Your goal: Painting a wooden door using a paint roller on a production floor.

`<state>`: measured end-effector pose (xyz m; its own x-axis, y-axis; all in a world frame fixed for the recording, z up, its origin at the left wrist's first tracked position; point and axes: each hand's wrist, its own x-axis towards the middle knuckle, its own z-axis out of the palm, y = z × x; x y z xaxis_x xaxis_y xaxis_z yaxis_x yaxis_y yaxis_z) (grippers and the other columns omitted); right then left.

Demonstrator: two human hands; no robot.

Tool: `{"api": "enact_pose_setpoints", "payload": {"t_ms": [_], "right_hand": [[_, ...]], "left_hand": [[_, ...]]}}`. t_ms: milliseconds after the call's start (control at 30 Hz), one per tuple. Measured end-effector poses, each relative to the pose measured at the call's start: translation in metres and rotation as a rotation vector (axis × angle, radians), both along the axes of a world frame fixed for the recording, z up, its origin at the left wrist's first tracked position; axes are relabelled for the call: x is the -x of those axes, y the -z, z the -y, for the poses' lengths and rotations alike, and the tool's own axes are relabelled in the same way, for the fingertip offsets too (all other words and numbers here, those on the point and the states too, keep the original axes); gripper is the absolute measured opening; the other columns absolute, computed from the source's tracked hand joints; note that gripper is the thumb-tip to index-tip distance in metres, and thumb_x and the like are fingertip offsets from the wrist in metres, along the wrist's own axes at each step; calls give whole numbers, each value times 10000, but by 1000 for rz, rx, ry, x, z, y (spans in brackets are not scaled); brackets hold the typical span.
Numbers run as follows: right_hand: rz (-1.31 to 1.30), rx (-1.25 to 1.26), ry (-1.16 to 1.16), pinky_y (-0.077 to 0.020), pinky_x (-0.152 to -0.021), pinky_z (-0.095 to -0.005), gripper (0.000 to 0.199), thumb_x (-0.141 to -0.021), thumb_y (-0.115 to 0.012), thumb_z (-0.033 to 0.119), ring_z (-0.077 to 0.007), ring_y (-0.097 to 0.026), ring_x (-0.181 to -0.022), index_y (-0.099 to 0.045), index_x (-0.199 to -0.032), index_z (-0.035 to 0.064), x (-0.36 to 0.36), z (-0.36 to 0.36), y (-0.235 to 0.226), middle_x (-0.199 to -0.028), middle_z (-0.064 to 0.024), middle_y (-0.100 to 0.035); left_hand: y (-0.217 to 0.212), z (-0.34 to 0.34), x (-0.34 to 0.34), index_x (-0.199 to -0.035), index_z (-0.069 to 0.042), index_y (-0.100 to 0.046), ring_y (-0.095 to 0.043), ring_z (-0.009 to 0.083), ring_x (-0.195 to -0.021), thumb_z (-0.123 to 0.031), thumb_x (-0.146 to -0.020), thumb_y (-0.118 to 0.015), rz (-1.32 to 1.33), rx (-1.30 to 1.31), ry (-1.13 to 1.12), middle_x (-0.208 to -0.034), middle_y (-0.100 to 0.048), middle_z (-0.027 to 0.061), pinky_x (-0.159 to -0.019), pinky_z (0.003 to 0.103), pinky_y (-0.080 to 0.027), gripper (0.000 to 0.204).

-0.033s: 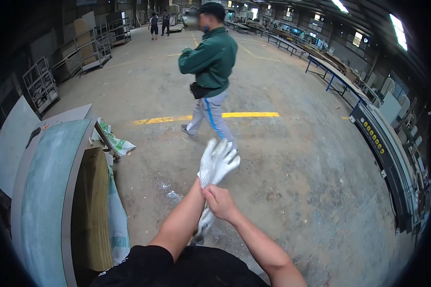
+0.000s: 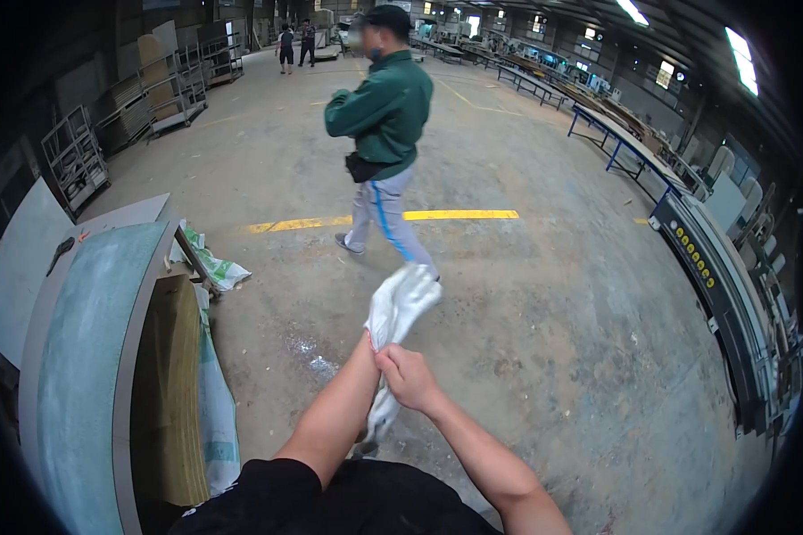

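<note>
My left hand [image 2: 403, 299] is inside a white work glove [image 2: 384, 319], its fingers stretched out and slightly blurred. Bare and closed, my right hand [image 2: 407, 376] pinches the glove's cuff at the left wrist. A second white glove [image 2: 383, 412] hangs below the right hand, partly covered by it; whether the same fingers hold it is hidden.
A person in a green jacket [image 2: 385, 111] stands mid-stride ahead, near a yellow floor line [image 2: 459, 215]. On the left is a bench with a pale green top [image 2: 98, 303] and stacked sheets [image 2: 174, 383] beneath. A long dark machine [image 2: 709, 294] lines the right.
The gloved fingers have drawn closer together, and the left hand has dipped slightly. The person in green has shifted a little leftward. My right hand keeps its hold on the cuff.
</note>
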<state>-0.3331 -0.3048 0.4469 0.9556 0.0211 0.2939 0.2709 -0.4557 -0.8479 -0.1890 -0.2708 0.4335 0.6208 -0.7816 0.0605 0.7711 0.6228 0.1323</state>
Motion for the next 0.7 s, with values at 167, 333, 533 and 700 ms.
{"api": "enact_pose_setpoints", "payload": {"t_ms": [167, 333, 533, 700], "right_hand": [[28, 35, 9, -482, -653, -408, 220, -941, -500, 205, -375, -631, -753, -572, -877, 7, -11, 4, -4, -791, -202, -632], [65, 203, 6, -474, -657, -439, 207, -931, -518, 216, -406, -611, -769, -566, -875, 23, -12, 17, -7, -801, -212, -627], [86, 224, 198, -480, -643, -459, 221, -908, -551, 275, -381, -623, -762, -581, -926, 57, -13, 26, -38, -810, -185, -640], [241, 420, 373, -501, -613, -456, 263, -884, -570, 340, -337, -645, -732, -595, -926, 81, -32, 45, -64, -806, -152, -658]], "left_hand": [[8, -6, -17, -1367, -64, -382, -467, 255, -1232, -333, -924, -590, 188, -416, -660, -1307, -483, 124, -1000, 397, -457, 558], [-16, -10, -8, -1509, -137, -87, -167, 298, -1424, -666, -845, -497, 156, -430, -291, -1543, -152, 148, -1041, 491, -373, 943], [-8, 14, -32, -1090, -73, -622, -594, 258, -1061, -393, -854, -612, 761, -1136, -390, -1173, -621, 147, -899, 379, -472, 398], [7, 27, -32, -954, -133, -683, -627, 256, -970, -320, -845, -575, 1811, -1545, -434, -1038, -678, 89, -809, 371, -494, 242]]}}
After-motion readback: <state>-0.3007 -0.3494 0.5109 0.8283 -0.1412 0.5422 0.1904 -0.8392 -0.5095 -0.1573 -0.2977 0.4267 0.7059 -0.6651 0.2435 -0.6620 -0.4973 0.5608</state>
